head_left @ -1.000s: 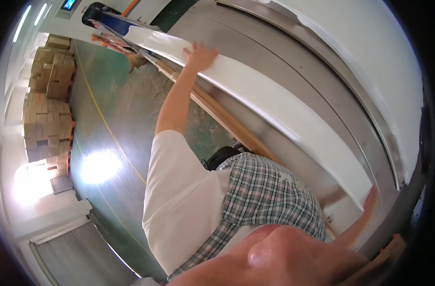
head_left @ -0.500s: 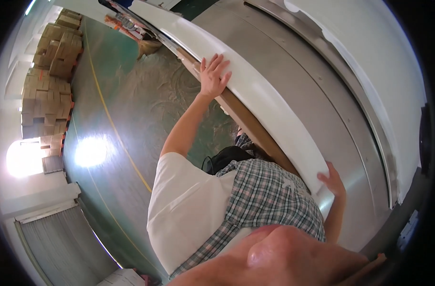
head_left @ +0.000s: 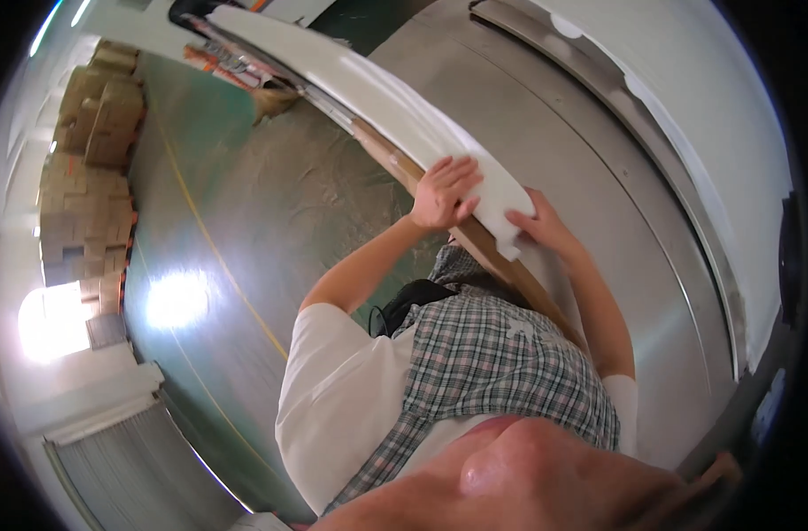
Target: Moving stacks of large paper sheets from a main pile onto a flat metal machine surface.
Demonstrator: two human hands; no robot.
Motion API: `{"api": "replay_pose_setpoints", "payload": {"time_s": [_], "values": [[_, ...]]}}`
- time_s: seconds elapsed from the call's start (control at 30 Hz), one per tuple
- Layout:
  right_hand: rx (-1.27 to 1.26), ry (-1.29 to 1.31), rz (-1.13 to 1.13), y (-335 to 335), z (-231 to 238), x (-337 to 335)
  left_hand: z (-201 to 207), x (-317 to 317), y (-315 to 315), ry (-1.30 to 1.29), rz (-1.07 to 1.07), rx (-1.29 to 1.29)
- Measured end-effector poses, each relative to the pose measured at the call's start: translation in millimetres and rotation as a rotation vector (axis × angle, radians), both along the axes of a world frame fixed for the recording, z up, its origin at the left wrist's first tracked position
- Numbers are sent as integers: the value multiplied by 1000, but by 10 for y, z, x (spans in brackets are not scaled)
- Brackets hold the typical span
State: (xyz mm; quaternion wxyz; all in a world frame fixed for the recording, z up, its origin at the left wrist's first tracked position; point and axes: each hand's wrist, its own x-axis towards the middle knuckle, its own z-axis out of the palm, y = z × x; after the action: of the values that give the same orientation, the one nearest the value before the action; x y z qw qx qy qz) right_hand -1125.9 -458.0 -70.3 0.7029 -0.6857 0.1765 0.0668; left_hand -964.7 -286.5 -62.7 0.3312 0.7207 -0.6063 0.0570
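Note:
A long, smooth white strip (head_left: 369, 93) lies along the front edge of the steel table (head_left: 599, 212). Whether it is one layer or several folded together I cannot tell. My left hand (head_left: 448, 190) rests on the strip near its close end, fingers stretched out and palm down. Just to the right, my right hand (head_left: 550, 226) grips that end at its far side, its thumb on the white surface and its fingers partly hidden.
A brown edge strip (head_left: 488, 243) runs along the table front against my plaid apron (head_left: 501, 345). Raised white material (head_left: 714, 133) hangs over the table's far side. Stacked cartons (head_left: 90, 195) stand on the left, beyond the green floor (head_left: 236, 212).
The white strip's near end has shifted away from me and leftward, with my right hand on it. My left hand has slid nearer and to the right, so both hands are closer together.

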Motion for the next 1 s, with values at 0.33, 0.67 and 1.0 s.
{"api": "replay_pose_setpoints", "payload": {"time_s": [0.33, 0.67, 1.0], "values": [[-594, -45, -535, -672, -545, 126, 255, 907, -328, 218, -588, 84], [-1325, 259, -1038, -994, -803, -184, -197, 3001, -3003, 543, 108, -14], [-1300, 392, -1043, -997, -639, -18, -948, 3899, -4735, 1081, 311, -337]]}}
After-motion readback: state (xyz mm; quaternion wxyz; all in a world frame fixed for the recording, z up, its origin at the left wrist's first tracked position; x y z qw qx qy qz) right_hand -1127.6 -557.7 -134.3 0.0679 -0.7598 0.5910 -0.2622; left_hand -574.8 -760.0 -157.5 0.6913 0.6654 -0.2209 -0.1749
